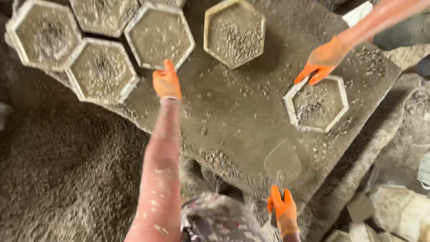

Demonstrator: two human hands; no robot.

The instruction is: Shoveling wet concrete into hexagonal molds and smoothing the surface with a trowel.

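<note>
Hexagonal white plastic moulds filled with grey wet concrete (101,69) stand close together at the far left of the flat, mortar-smeared work slab (233,116), edge against edge, probably so that they take little room. One of them, the hexagonal mould just beyond the fingers (159,36), lies nearest to the left hand.

Next comes the person's left hand (166,83), in an orange glove, stretched far forward over the slab. Its fingers are mostly extended and it holds nothing; the fingertips almost touch the near edge of that mould, though I cannot tell if there is real contact.

Further right, a yellowish hexagonal mould with coarse gravel inside (234,32) stands alone near the far edge.

Lower, near the person's body, the right hand (282,209), also in an orange glove, is closed around the handle of a pointed steel trowel (282,162). The blade lies flat on the slab, pointing away from the person, so the tool rests while the other hand reaches.

At the right, a white hexagonal mould partly filled with gravel and concrete (318,105) stands apart from the others. A co-worker's orange-gloved hand (321,62) comes from the upper right and its fingers touch the far rim of it, seemingly to steady or shift it.
</note>
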